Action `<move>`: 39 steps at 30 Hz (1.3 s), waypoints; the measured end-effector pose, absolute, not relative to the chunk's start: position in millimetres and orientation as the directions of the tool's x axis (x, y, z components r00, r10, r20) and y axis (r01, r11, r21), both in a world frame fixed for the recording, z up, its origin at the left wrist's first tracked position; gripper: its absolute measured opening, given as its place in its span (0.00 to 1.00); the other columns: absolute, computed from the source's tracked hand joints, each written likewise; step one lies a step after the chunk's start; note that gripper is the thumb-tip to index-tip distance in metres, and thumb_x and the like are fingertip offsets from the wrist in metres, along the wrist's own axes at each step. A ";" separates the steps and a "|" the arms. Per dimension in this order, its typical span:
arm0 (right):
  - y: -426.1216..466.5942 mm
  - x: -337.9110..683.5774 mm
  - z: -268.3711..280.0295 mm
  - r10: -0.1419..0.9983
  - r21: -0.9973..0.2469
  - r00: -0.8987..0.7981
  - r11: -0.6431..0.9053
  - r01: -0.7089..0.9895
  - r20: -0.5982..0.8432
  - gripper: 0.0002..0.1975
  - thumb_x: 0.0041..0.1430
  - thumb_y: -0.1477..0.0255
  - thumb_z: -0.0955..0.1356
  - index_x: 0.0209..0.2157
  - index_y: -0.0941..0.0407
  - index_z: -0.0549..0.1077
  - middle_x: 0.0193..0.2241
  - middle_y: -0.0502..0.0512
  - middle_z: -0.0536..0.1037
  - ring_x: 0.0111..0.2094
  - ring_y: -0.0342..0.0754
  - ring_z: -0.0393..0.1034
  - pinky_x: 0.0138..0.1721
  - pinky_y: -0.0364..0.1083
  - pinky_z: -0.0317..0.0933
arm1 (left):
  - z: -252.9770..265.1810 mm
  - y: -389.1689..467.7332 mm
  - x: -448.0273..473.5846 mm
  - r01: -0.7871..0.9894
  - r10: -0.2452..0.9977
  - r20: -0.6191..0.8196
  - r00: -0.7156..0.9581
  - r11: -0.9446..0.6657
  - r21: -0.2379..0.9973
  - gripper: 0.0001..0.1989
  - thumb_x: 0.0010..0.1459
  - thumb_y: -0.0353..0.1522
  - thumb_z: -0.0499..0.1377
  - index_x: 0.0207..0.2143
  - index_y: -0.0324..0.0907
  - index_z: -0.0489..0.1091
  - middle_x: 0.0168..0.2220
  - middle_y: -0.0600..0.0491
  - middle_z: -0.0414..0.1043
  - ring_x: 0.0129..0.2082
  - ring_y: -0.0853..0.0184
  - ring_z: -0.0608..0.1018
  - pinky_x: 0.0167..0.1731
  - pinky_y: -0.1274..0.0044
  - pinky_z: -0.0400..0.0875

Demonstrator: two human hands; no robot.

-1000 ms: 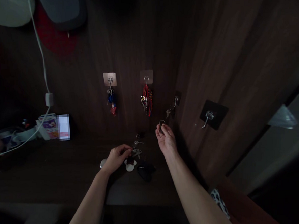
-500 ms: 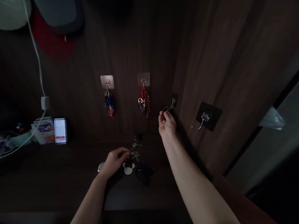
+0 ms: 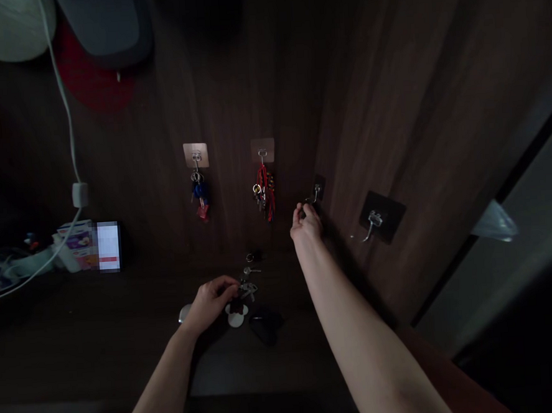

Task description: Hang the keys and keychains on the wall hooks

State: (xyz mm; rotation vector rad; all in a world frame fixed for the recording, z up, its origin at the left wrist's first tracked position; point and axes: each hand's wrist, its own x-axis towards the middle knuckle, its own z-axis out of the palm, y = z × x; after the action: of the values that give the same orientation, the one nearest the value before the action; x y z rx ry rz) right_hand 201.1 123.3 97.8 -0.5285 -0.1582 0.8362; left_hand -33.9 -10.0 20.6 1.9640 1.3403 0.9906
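Observation:
My right hand point(image 3: 307, 221) is raised at the wall panel, its fingers closed on a key ring that they mostly hide. Just above the fingertips is a small metal hook point(image 3: 317, 191). Low on the dark shelf, my left hand point(image 3: 212, 299) has thumb and fingertips pinched at the edge of a bunch of keys point(image 3: 249, 289). Around that hand lie a white mouse-head-shaped charm point(image 3: 236, 317), a black heart-shaped piece point(image 3: 265, 327), a single key point(image 3: 250, 271) and a small ring point(image 3: 250, 257).
Two wall hooks hold a blue-and-red key bunch point(image 3: 199, 191) and keys on red cords point(image 3: 266, 191). A bare hook on a dark plate point(image 3: 374, 219) is at the right. Boxes point(image 3: 76, 243), a white cable point(image 3: 68, 119) and a grey cap point(image 3: 106, 30) are at the left.
My right hand has shifted slightly, and the ring seen above its fingertips is now less visible near the hook. My left hand stays by the keys. The view has moved a little.

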 end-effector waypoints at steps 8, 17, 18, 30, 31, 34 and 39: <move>119.7 203.0 84.6 0.738 -0.474 0.667 0.553 -0.685 -0.103 0.06 0.49 0.77 0.67 0.28 0.52 0.65 0.28 0.45 0.73 0.34 0.39 0.73 0.33 0.37 0.71 | 20.3 -9.6 -33.9 0.538 0.938 0.266 0.223 -0.346 0.769 0.14 0.53 0.41 0.51 0.31 0.43 0.72 0.25 0.56 0.73 0.27 0.69 0.73 0.29 0.80 0.65; 116.2 206.2 63.3 0.757 -0.466 0.644 0.532 -0.707 -0.113 0.05 0.53 0.77 0.63 0.26 0.53 0.65 0.28 0.48 0.74 0.38 0.40 0.72 0.37 0.39 0.71 | 23.0 -11.3 -32.7 0.534 0.941 0.255 0.224 -0.338 0.775 0.14 0.53 0.41 0.51 0.31 0.43 0.72 0.25 0.56 0.72 0.26 0.70 0.72 0.28 0.80 0.65; 115.2 206.8 60.0 0.760 -0.467 0.640 0.528 -0.710 -0.113 0.05 0.53 0.76 0.64 0.25 0.53 0.65 0.28 0.48 0.74 0.38 0.40 0.72 0.37 0.39 0.72 | 23.4 -11.5 -32.6 0.535 0.941 0.254 0.223 -0.337 0.775 0.14 0.54 0.41 0.51 0.31 0.43 0.72 0.25 0.56 0.72 0.25 0.70 0.72 0.28 0.81 0.64; 82.2 207.1 27.6 0.803 -0.486 0.582 0.462 -0.742 -0.126 0.06 0.52 0.80 0.66 0.26 0.55 0.65 0.26 0.46 0.72 0.33 0.37 0.73 0.35 0.36 0.71 | 23.6 -12.1 -31.8 0.543 0.939 0.256 0.228 -0.341 0.768 0.14 0.53 0.41 0.51 0.30 0.42 0.72 0.24 0.57 0.72 0.24 0.71 0.71 0.26 0.81 0.63; 79.0 205.9 24.8 0.804 -0.491 0.580 0.456 -0.743 -0.131 0.06 0.51 0.80 0.66 0.26 0.56 0.65 0.26 0.46 0.72 0.32 0.37 0.73 0.35 0.36 0.70 | 23.5 -12.0 -32.0 0.542 0.939 0.255 0.232 -0.342 0.767 0.14 0.53 0.41 0.51 0.30 0.42 0.72 0.24 0.57 0.72 0.24 0.71 0.71 0.26 0.81 0.63; 68.6 201.6 17.0 0.808 -0.508 0.570 0.433 -0.745 -0.148 0.06 0.51 0.81 0.66 0.27 0.56 0.65 0.25 0.45 0.72 0.30 0.36 0.72 0.35 0.35 0.70 | 24.0 -11.9 -32.1 0.543 0.937 0.257 0.238 -0.347 0.765 0.15 0.53 0.41 0.51 0.30 0.42 0.72 0.24 0.57 0.72 0.24 0.71 0.72 0.26 0.81 0.63; 51.4 193.9 7.0 0.826 -0.545 0.540 0.382 -0.746 -0.160 0.08 0.48 0.84 0.66 0.29 0.58 0.67 0.24 0.46 0.73 0.28 0.36 0.72 0.33 0.36 0.69 | 24.5 -12.6 -32.0 0.552 0.935 0.265 0.235 -0.353 0.755 0.14 0.53 0.40 0.51 0.31 0.42 0.72 0.25 0.57 0.73 0.25 0.71 0.72 0.28 0.81 0.64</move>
State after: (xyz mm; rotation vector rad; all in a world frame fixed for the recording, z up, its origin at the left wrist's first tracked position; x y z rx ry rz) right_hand 193.9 51.4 7.0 -0.6144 -0.1470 1.0070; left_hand -32.0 -12.6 24.5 1.9970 1.3583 0.9722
